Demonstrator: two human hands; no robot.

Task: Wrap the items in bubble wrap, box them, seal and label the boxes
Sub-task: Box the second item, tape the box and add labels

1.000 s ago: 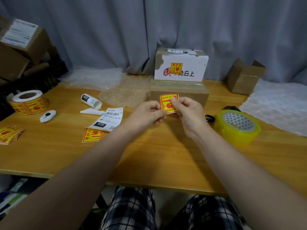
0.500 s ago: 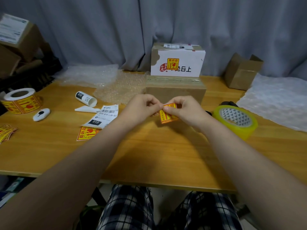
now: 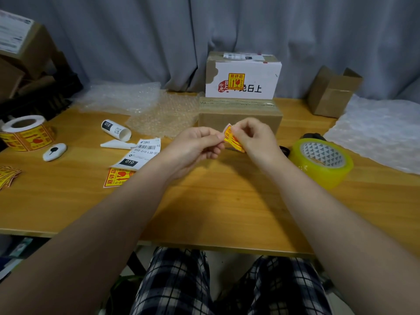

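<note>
My left hand (image 3: 195, 145) and my right hand (image 3: 255, 137) both pinch a small yellow and red fragile sticker (image 3: 231, 139), held bent above the wooden table (image 3: 227, 212). Its upper corner looks lifted between my fingertips. Just behind my hands stands a taped brown cardboard box (image 3: 241, 114). Behind that box sits a white box (image 3: 243, 77) with a fragile sticker on its front and a shipping label on top.
A clear tape roll (image 3: 322, 162) lies at right, with white foam wrap (image 3: 377, 133) and an open small carton (image 3: 334, 92) beyond. Bubble wrap (image 3: 163, 114), shipping labels (image 3: 138, 155), a loose fragile sticker (image 3: 117, 177), a sticker roll (image 3: 25, 133) and a white cutter (image 3: 54, 152) lie at left.
I have lowered the sticker from facing me flat and bent it between both hands, fingertips working at its upper edge. The view has tilted slightly.
</note>
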